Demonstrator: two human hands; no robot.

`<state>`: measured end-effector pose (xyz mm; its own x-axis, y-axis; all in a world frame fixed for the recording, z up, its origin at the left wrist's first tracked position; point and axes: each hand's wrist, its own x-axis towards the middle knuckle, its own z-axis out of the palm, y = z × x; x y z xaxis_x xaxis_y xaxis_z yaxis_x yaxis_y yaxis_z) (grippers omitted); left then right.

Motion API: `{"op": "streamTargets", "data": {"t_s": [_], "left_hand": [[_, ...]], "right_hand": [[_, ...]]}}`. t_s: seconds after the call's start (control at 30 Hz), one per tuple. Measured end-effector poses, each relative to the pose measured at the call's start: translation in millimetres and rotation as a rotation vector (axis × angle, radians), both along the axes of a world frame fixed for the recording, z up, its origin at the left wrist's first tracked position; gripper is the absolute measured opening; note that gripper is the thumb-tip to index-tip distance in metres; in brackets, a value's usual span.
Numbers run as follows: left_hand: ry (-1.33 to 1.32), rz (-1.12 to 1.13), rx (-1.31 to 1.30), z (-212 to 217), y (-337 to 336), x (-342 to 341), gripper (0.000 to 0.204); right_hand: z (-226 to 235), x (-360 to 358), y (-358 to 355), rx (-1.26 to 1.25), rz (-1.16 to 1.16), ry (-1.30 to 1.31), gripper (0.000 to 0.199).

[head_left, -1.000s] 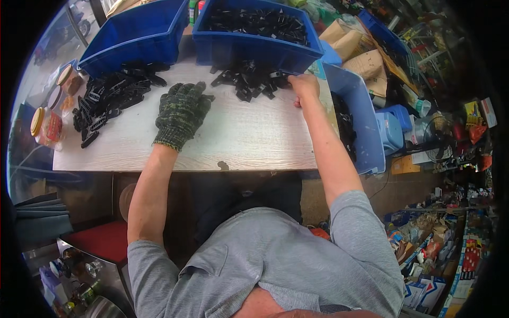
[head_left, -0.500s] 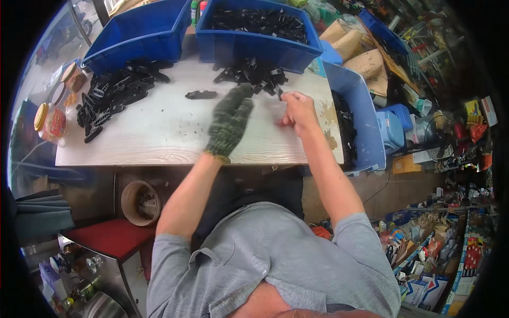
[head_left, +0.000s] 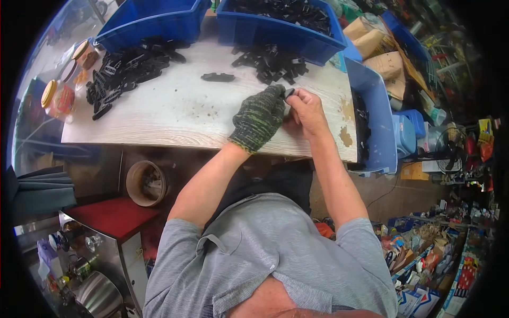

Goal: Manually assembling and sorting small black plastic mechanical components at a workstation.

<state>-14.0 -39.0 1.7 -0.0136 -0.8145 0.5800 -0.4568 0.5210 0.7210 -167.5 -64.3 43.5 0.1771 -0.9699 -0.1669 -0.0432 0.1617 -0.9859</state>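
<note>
Workshop — blue parts bins [head_left: 275, 34], black plastic parts [head_left: 127, 66], worn workbench [head_left: 175, 114].

Your gloved left hand [head_left: 259, 117] and bare right hand [head_left: 306, 112] cover most of the small black part [head_left: 289, 93] pinched between them, so you cannot tell its shape. Beyond the hands, the two blue bins [head_left: 275, 31] run off the top edge. The black pieces in the side bin [head_left: 374, 122], right of the hands, are too small to make out.
</note>
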Motion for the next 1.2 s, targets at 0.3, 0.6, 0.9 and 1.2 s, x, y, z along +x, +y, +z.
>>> {"op": "streamTargets", "data": {"t_s": [0.3, 0.6, 0.9, 1.2], "left_hand": [[-0.351, 0.162, 0.209, 19.7, 12.0, -6.1, 0.027], [-0.561, 0.652, -0.314, 28.9, -7.5, 83.3, 0.03], [-0.403, 0.3, 0.279, 35.0, 0.5, 87.3, 0.021], [0.109, -0.024, 0.189, 24.4, 27.3, 19.2, 0.02]], "right_hand": [[-3.6, 16.7, 5.1, -0.063, -0.036, 0.115, 0.031], [-0.1, 34.8, 23.2, 0.024, -0.091, -0.092, 0.032], [-2.7, 28.8, 23.4, 0.011, -0.177, -0.256, 0.028], [6.0, 37.2, 31.7, -0.033, -0.278, -0.229, 0.025]]}}
